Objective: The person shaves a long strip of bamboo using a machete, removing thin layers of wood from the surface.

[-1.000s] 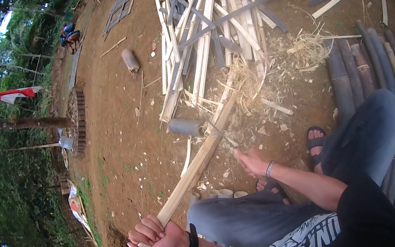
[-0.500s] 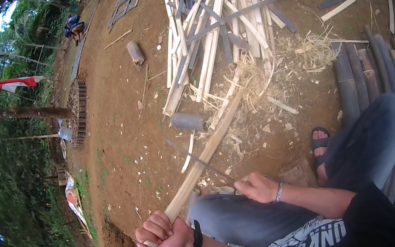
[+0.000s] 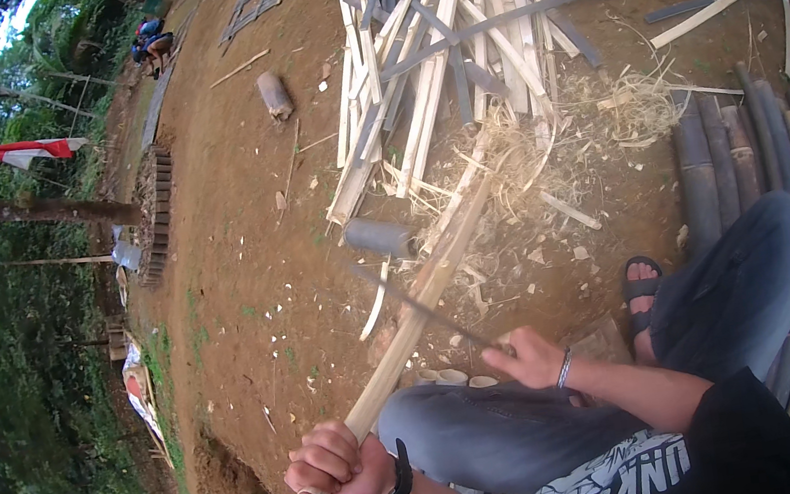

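Observation:
My left hand (image 3: 338,469) is wrapped in a fist around the near part of a long pale bamboo strip (image 3: 393,360). The strip slants away over the dirt, its far end among the shavings. A long knife (image 3: 424,310) with a dark, narrow blade is in my right hand (image 3: 529,359), fingers closed on its handle, most of which is hidden. The blade lies across the strip about midway; whether it bites into the wood I cannot tell. My bent left leg (image 3: 481,427) is close beside the strip.
Beyond the strip lie curly shavings (image 3: 515,164) and a heap of split bamboo (image 3: 428,50). Short bamboo pieces (image 3: 379,237) (image 3: 274,96) rest on the ground. Dark bamboo poles (image 3: 696,164) form a platform at right. Far left, a person (image 3: 152,47) bends near trees and a red-and-white flag (image 3: 33,151).
My right hand has moved a little forward and right, carrying the blade farther up the strip. My left hand, still gripping, has shifted slightly right.

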### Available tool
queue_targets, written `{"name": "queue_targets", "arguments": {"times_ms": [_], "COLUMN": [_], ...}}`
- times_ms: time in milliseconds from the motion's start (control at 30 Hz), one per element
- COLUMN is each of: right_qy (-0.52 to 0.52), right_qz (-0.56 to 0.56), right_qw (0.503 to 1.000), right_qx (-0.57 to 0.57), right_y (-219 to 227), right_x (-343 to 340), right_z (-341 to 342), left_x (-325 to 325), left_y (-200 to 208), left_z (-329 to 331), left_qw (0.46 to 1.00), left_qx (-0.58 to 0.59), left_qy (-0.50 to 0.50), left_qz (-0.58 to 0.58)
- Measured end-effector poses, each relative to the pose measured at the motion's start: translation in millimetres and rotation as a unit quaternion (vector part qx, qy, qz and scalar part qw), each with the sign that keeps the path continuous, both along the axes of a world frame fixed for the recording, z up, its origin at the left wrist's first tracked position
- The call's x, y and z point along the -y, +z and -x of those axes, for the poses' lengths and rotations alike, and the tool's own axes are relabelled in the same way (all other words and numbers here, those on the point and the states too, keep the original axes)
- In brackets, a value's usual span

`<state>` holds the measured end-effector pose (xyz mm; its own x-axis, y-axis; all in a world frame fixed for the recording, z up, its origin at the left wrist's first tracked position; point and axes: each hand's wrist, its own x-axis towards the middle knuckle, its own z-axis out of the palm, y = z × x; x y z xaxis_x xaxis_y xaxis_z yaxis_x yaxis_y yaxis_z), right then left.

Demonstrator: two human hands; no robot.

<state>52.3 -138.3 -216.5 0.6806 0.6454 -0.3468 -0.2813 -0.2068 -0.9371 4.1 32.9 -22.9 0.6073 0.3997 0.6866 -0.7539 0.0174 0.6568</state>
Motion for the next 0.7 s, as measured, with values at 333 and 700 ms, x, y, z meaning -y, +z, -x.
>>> {"name": "queue_targets", "arguments": {"times_ms": [333, 700], "right_qy": [-0.067, -0.101], "right_qz": [-0.010, 0.006], "right_qw": [0.996, 0.983], "right_qx": [-0.051, -0.152], "right_y": [-28, -38], "right_x": [1, -2], "right_z": [-4, -3], "left_x": [5, 2], "left_y": [-3, -4], "left_z": [-7, -8], "left_qw": [0.999, 0.995], "left_qx": [-0.001, 0.002], "left_qy": [0.031, 0.053], "left_qz": [0.042, 0.090]}}
